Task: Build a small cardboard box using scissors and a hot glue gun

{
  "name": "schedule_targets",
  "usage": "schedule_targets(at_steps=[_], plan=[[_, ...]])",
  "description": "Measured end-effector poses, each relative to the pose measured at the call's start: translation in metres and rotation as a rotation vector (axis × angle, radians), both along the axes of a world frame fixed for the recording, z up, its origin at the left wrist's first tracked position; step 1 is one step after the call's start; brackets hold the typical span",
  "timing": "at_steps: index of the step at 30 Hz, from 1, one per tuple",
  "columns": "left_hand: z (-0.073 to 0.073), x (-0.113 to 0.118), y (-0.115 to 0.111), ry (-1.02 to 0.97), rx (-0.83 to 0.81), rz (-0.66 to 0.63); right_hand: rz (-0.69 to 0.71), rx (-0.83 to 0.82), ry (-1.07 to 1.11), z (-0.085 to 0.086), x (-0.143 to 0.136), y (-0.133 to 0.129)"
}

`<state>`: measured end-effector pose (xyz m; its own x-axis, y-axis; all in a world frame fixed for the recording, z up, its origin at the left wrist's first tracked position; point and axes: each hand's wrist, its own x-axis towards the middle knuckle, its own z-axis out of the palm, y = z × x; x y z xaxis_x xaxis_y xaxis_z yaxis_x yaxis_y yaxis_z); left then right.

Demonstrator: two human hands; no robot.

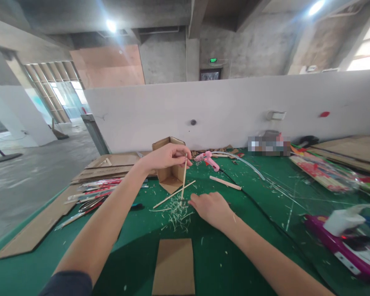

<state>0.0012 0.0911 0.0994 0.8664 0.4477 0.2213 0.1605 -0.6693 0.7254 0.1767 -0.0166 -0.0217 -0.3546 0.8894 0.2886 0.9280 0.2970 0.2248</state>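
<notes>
My left hand [174,157] pinches the top of a thin wooden stick [184,181], which stands nearly upright with its lower end over a pile of pale wood shavings [179,216]. Beside that lower end, my right hand [211,209] is closed, knuckles up. A thin dark tip shows at its fingers against the stick, but the rest of what it grips is hidden. Another wooden stick [165,200] lies slanted behind the shavings. An open cardboard box [169,174] stands behind my left hand. Closer to me lies a flat cardboard rectangle [173,267].
A pink glue gun [207,159] with a black cord lies behind my right hand, near a pale rod [225,183]. At right are a purple power strip [336,246] and bagged materials [327,168]. Pens and tools [95,193] and cardboard sheets [33,230] lie left.
</notes>
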Motion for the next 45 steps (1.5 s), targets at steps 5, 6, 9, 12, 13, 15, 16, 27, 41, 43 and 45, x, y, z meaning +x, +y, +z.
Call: schedule_targets(at_steps=[5,6,9,12,13,15,16,27,41,43,45], plan=[[0.001,0.0,-0.001,-0.001,-0.001,0.0,-0.126,0.118,0.078,0.005,0.002,0.001],[0.001,0.001,-0.001,-0.002,-0.006,0.002,-0.114,0.084,0.062,0.003,0.002,0.001],[0.001,0.001,-0.002,-0.008,-0.025,0.009,-0.023,-0.018,0.009,-0.002,0.0,0.0],[0.0,0.002,-0.001,-0.006,-0.025,0.009,-0.059,0.082,0.056,0.004,0.001,0.0],[0.0,0.002,-0.001,-0.006,-0.026,0.008,-0.093,0.114,0.072,0.008,0.002,0.001],[-0.001,0.003,-0.001,-0.007,-0.033,0.004,-0.143,0.117,0.083,0.013,0.003,0.001],[-0.001,0.003,0.0,-0.008,-0.036,0.004,-0.15,0.095,0.082,0.013,0.003,0.001],[-0.001,0.001,0.0,-0.003,-0.04,0.012,-0.118,0.039,0.062,0.002,0.0,0.001],[0.001,0.003,-0.005,-0.005,-0.034,0.021,-0.118,0.01,0.08,0.002,0.009,0.0],[0.001,0.003,-0.005,-0.017,-0.045,0.026,-0.065,-0.061,0.037,-0.001,0.01,-0.001],[0.001,0.002,-0.004,-0.018,-0.052,0.03,-0.037,-0.079,0.024,-0.002,0.011,-0.001]])
